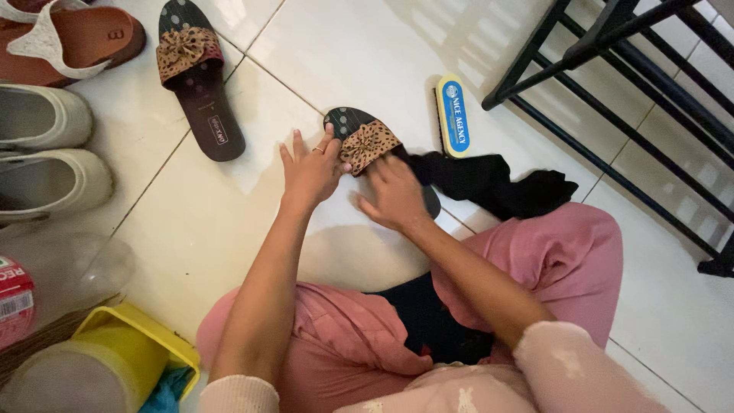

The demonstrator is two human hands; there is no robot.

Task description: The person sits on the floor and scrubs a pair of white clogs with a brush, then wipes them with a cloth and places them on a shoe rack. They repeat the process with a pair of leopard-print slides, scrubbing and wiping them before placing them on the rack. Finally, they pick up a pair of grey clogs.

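My fingers of the left hand are spread loose and lie flat against the near side of the dark slipper, a ring on one of them, clenched on nothing. The right hand rests palm down over the slipper's heel half; whether its fingers grip the sole I cannot tell, since the hand hides them.

The white tiled floor carries everything here. I sit on it in pink trousers, knees wide apart. A black metal rack stands at the upper right, well apart from my hands. Two cream shoes lie at the left edge, with a brown sandal above them. A yellow container sits at the lower left. A black cloth lies crumpled just beside my right hand, touching the slipper's far side.

The matching slipper lies alone to the upper left, apart from the one under my hands; both have a leopard-print bow across the strap. A blue and yellow shoe brush stands on its edge just beyond the cloth.
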